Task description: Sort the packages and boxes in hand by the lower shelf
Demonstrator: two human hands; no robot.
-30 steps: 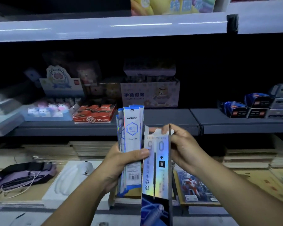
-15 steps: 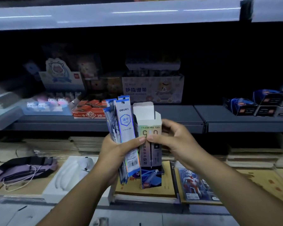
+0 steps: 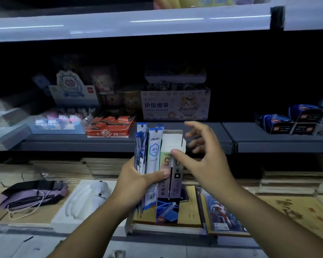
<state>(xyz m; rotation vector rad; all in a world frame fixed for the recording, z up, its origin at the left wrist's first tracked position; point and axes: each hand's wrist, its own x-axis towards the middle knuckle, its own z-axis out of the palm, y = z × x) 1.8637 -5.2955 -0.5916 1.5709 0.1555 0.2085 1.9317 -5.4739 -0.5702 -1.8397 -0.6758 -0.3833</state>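
Note:
My left hand [image 3: 136, 180] grips several slim white-and-blue refill packets [image 3: 153, 151] together with a tall gel ink refill box [image 3: 169, 190], thumb across their fronts. The box stands upright with its top flap [image 3: 172, 137] open. My right hand [image 3: 201, 157] is beside the box on the right, fingers spread and lifted off it, with only the thumb tip touching the box's upper front edge. Both hands are in front of a dark store shelf.
On the grey shelf [image 3: 194, 138] behind stand a red 2B eraser box [image 3: 110, 127], a finger bandage carton [image 3: 175, 107], a tray of small figures [image 3: 58, 121] and dark blue boxes [image 3: 291, 121]. Below lie a purple pouch [image 3: 34, 194], a white tray [image 3: 86, 200] and notebooks [image 3: 222, 213].
The box was turned upright and brought against the packets, where my left hand now holds it. My right hand has let go of it and spread its fingers.

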